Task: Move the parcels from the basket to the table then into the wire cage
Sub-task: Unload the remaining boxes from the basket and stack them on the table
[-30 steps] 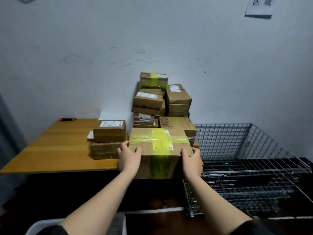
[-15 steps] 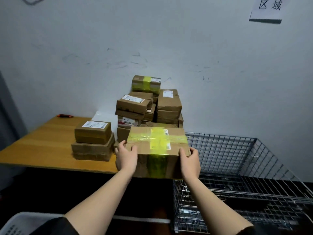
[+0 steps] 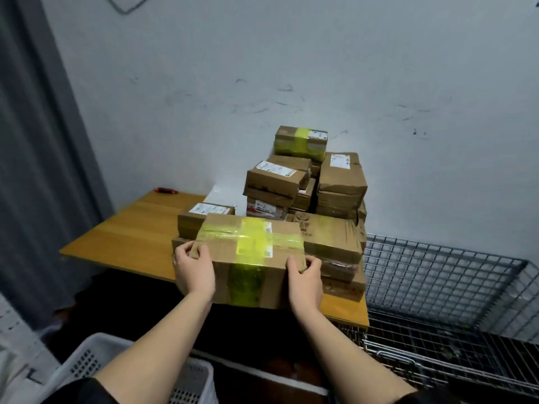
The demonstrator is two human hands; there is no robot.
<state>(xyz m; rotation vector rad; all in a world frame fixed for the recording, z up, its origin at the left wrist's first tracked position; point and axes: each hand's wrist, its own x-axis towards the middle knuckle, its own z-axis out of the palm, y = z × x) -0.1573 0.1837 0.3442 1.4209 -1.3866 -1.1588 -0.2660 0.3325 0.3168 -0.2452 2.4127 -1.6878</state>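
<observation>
From the head camera, both hands grip one cardboard parcel crossed with yellow tape at the picture's centre: the left hand curls round its near left corner at nine o'clock, and the right hand curls round its near right corner at three o'clock. The parcel sits at the near edge of the wooden table, whether resting or lifted I cannot tell. A stack of parcels rises at twelve o'clock, the wire cage lies at three o'clock, and the white basket at seven o'clock.
</observation>
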